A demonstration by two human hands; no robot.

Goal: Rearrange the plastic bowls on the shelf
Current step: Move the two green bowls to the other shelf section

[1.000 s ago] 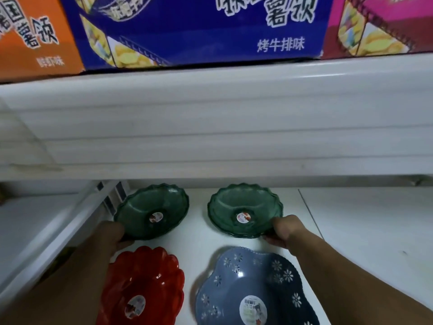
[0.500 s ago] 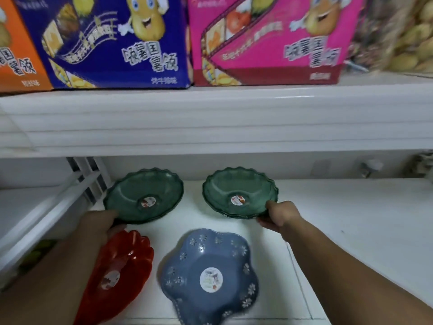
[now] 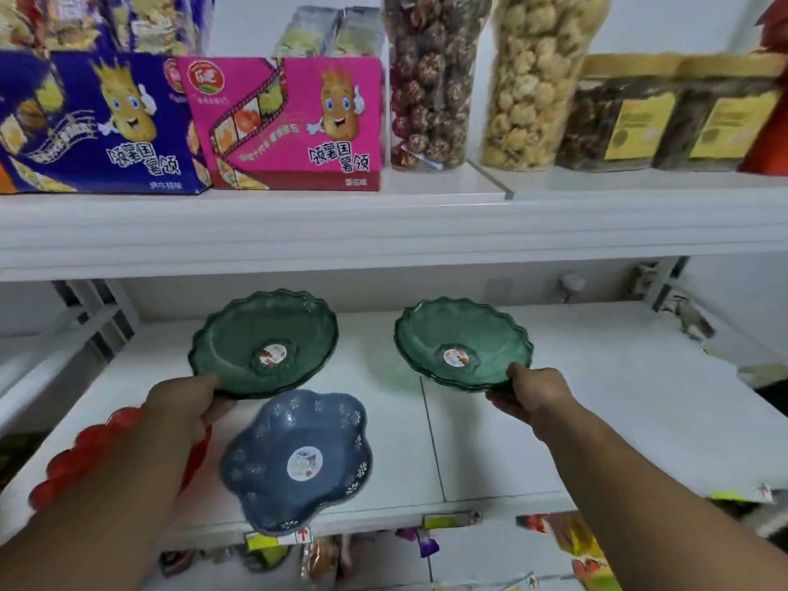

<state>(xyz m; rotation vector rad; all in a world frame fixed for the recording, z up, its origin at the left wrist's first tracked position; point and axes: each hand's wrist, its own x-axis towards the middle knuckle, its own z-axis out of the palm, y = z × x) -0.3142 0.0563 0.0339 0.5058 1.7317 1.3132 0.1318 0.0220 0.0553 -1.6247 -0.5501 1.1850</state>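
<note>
The left hand (image 3: pixel 187 403) is pinching the near rim of a dark green, scallop-edged translucent plastic bowl (image 3: pixel 264 343), thumb on top of the rim and fingers curled beneath it. The right hand (image 3: pixel 533 392) is gripping a second green scalloped plastic bowl (image 3: pixel 462 345) the same way, at its near right edge. Both bowls are tilting with their insides facing the camera, each showing a round sticker at its centre, and they are sitting well apart above the white shelf (image 3: pixel 597 398); whether their far edges are touching the shelf is hard to say from this angle.

Between the two forearms, nearer the camera than the hands, a grey-blue flower-shaped plastic bowl with white daisy prints (image 3: pixel 298 458) is lying on the shelf and reaching its front edge. Under and to the left of the left forearm, a red scalloped plastic bowl (image 3: pixel 81 454) is peeking out, mostly hidden.

Above the hands, on the upper shelf, a blue snack box (image 3: pixel 98 125) and a pink snack box (image 3: pixel 294 125) are standing side by side, with clear tubs of snacks (image 3: pixel 430 78) to their right.
</note>
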